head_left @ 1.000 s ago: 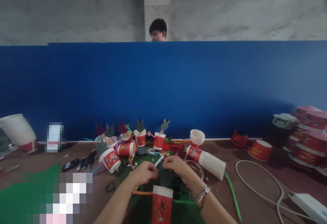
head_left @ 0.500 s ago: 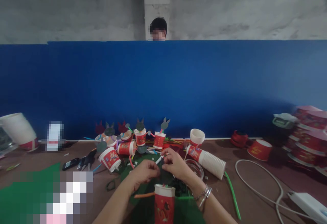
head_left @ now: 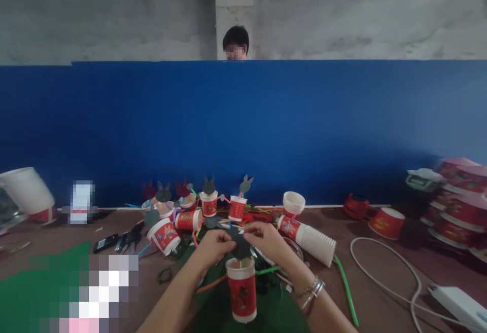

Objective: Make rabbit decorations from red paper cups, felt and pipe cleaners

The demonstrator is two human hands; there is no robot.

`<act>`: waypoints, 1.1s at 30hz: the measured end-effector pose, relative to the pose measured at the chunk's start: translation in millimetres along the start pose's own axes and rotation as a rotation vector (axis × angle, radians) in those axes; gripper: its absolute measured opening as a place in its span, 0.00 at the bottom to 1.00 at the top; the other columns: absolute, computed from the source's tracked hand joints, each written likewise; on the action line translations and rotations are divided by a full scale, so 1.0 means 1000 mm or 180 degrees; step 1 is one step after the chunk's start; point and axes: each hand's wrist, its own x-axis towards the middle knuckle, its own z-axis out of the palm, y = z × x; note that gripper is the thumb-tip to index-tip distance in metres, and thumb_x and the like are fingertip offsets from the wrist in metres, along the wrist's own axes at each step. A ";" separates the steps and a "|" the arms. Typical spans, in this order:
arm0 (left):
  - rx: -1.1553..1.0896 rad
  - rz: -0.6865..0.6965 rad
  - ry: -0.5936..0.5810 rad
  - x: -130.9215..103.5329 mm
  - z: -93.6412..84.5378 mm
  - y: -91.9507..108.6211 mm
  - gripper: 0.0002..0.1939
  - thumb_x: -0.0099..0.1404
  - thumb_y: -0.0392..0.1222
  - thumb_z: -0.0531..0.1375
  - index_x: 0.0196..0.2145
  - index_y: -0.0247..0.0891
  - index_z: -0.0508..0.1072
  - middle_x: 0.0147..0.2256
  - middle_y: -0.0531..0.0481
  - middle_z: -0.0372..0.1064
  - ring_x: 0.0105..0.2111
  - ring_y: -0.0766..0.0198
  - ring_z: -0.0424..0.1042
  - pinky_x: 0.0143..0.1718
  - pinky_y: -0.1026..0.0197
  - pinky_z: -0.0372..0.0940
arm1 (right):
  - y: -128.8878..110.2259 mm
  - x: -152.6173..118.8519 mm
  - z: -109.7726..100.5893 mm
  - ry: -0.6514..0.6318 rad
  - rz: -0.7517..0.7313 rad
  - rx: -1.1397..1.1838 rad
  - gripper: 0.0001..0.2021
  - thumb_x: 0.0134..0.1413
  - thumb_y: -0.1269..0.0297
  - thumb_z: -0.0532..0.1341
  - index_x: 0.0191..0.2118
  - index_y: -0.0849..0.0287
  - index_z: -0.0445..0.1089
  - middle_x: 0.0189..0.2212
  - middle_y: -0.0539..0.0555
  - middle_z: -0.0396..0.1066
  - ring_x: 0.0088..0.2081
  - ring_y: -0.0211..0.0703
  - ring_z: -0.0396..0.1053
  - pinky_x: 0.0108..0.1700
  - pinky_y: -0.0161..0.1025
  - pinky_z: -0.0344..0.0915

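The left hand and the right hand come close together, and each has its thumb and fingers nearly closed on an edge of a dark paper piece. The paper is between the fingertips, just over the mouth of a red cup that sits between the wrists. The paper looks thin, so it could rip or bend if the hands pull two ways. The cup looks light, so it could tip if an arm bumps the orange stick on the left hand's side or the green stick on the right hand's side. The cup's mouth points up, and its long way runs up and down, with the top leaning a little toward the left hand. Whether it hangs or rests is hard to tell. Past the right hand, a cup stack lies on its side.
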 end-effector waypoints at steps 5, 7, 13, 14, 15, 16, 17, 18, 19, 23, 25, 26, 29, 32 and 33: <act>-0.0130 0.0213 0.0054 0.001 0.001 0.000 0.17 0.51 0.52 0.61 0.32 0.37 0.66 0.12 0.65 0.51 0.10 0.74 0.46 0.14 0.68 0.39 | 0.003 0.000 -0.001 -0.0207 0.0127 -0.0145 0.05 0.41 0.69 0.59 0.22 0.64 0.71 0.16 0.47 0.66 0.21 0.34 0.60 0.24 0.31 0.54; -0.0071 0.0391 0.0119 0.002 0.001 0.000 0.14 0.52 0.51 0.60 0.26 0.37 0.64 0.12 0.64 0.49 0.11 0.74 0.46 0.14 0.68 0.40 | 0.003 0.000 0.000 -0.0213 0.0162 -0.0066 0.05 0.40 0.69 0.59 0.22 0.64 0.70 0.15 0.46 0.65 0.20 0.33 0.59 0.24 0.30 0.53; 0.0104 0.0701 0.0303 0.000 0.001 0.004 0.16 0.51 0.47 0.60 0.18 0.38 0.59 0.15 0.62 0.49 0.15 0.75 0.48 0.17 0.68 0.42 | 0.000 -0.001 0.001 -0.0347 0.0178 0.0006 0.06 0.41 0.67 0.60 0.21 0.64 0.70 0.16 0.48 0.67 0.20 0.34 0.61 0.24 0.30 0.54; 0.0111 0.0661 0.0275 -0.001 0.000 0.005 0.16 0.52 0.48 0.60 0.18 0.38 0.59 0.14 0.62 0.49 0.15 0.74 0.48 0.17 0.68 0.42 | 0.000 -0.001 0.001 -0.0349 0.0180 -0.0049 0.06 0.41 0.67 0.60 0.21 0.64 0.70 0.16 0.48 0.67 0.20 0.34 0.61 0.24 0.30 0.54; 0.0128 0.0601 0.0225 -0.002 -0.001 0.006 0.15 0.52 0.49 0.60 0.19 0.38 0.60 0.13 0.63 0.49 0.14 0.74 0.48 0.16 0.68 0.42 | 0.000 -0.002 0.000 -0.0338 0.0175 -0.0101 0.06 0.41 0.67 0.59 0.21 0.64 0.70 0.16 0.48 0.67 0.20 0.34 0.61 0.24 0.31 0.55; 0.0169 0.0529 0.0166 -0.002 -0.002 0.007 0.15 0.53 0.50 0.59 0.19 0.38 0.61 0.13 0.63 0.49 0.13 0.74 0.48 0.15 0.67 0.42 | 0.000 -0.002 0.000 -0.0311 0.0162 -0.0140 0.06 0.41 0.67 0.59 0.20 0.63 0.69 0.16 0.48 0.67 0.20 0.34 0.61 0.24 0.31 0.55; 0.0227 0.0460 0.0107 -0.003 -0.004 0.007 0.15 0.53 0.50 0.59 0.20 0.38 0.62 0.12 0.63 0.50 0.12 0.73 0.48 0.15 0.67 0.42 | 0.000 -0.002 0.000 -0.0281 0.0150 -0.0167 0.06 0.42 0.68 0.59 0.20 0.63 0.69 0.16 0.48 0.67 0.20 0.34 0.61 0.24 0.31 0.54; 0.0294 0.0408 0.0061 -0.004 -0.005 0.008 0.15 0.53 0.51 0.59 0.20 0.38 0.63 0.11 0.62 0.51 0.11 0.73 0.49 0.15 0.67 0.42 | 0.001 -0.001 0.000 -0.0266 0.0141 -0.0185 0.06 0.42 0.68 0.59 0.20 0.64 0.69 0.16 0.48 0.66 0.20 0.34 0.60 0.24 0.30 0.54; 0.0359 0.0380 0.0035 -0.004 -0.007 0.009 0.15 0.53 0.50 0.59 0.19 0.37 0.64 0.11 0.62 0.51 0.11 0.73 0.49 0.15 0.66 0.43 | 0.001 -0.001 0.001 -0.0269 0.0140 -0.0197 0.06 0.42 0.68 0.59 0.20 0.64 0.69 0.16 0.48 0.66 0.20 0.34 0.60 0.24 0.30 0.54; 0.0450 0.0338 0.0006 -0.005 -0.010 0.011 0.13 0.51 0.48 0.60 0.19 0.36 0.66 0.11 0.61 0.53 0.12 0.73 0.51 0.16 0.66 0.43 | 0.003 0.000 0.005 -0.0287 0.0131 -0.0214 0.07 0.43 0.67 0.59 0.22 0.64 0.70 0.16 0.47 0.65 0.20 0.34 0.59 0.23 0.30 0.53; 0.0466 0.0312 -0.0016 -0.004 -0.011 0.010 0.13 0.51 0.47 0.61 0.18 0.36 0.66 0.11 0.61 0.53 0.12 0.73 0.51 0.16 0.66 0.43 | 0.003 0.000 0.008 -0.0306 0.0094 -0.0192 0.07 0.43 0.67 0.58 0.22 0.64 0.70 0.16 0.48 0.66 0.20 0.34 0.60 0.24 0.30 0.54; 0.0477 0.0292 -0.0020 -0.003 -0.011 0.009 0.13 0.51 0.48 0.61 0.18 0.36 0.66 0.11 0.61 0.53 0.12 0.72 0.51 0.17 0.66 0.44 | 0.003 0.000 0.009 -0.0325 0.0073 -0.0196 0.07 0.44 0.67 0.58 0.22 0.64 0.70 0.16 0.48 0.66 0.21 0.34 0.61 0.25 0.30 0.55; 0.0524 0.0195 0.0031 0.001 -0.014 0.002 0.15 0.50 0.48 0.61 0.16 0.36 0.65 0.10 0.60 0.53 0.12 0.72 0.51 0.17 0.66 0.44 | 0.002 0.000 0.006 -0.0213 -0.0047 -0.0452 0.10 0.47 0.66 0.56 0.22 0.63 0.71 0.19 0.50 0.69 0.23 0.36 0.64 0.26 0.31 0.56; 0.0557 0.0055 0.0074 0.005 -0.021 -0.007 0.15 0.49 0.47 0.62 0.16 0.37 0.64 0.09 0.61 0.52 0.12 0.72 0.52 0.17 0.66 0.43 | 0.003 0.001 -0.004 0.0241 -0.0106 -0.0866 0.11 0.51 0.66 0.54 0.30 0.61 0.73 0.26 0.53 0.74 0.29 0.40 0.68 0.32 0.33 0.58; 0.0559 -0.0003 0.0058 0.006 -0.024 -0.011 0.15 0.49 0.46 0.63 0.15 0.37 0.63 0.09 0.61 0.52 0.12 0.72 0.52 0.17 0.66 0.43 | 0.003 0.002 -0.008 0.0386 -0.0057 -0.0974 0.11 0.52 0.67 0.53 0.33 0.61 0.73 0.29 0.54 0.75 0.31 0.41 0.69 0.33 0.33 0.59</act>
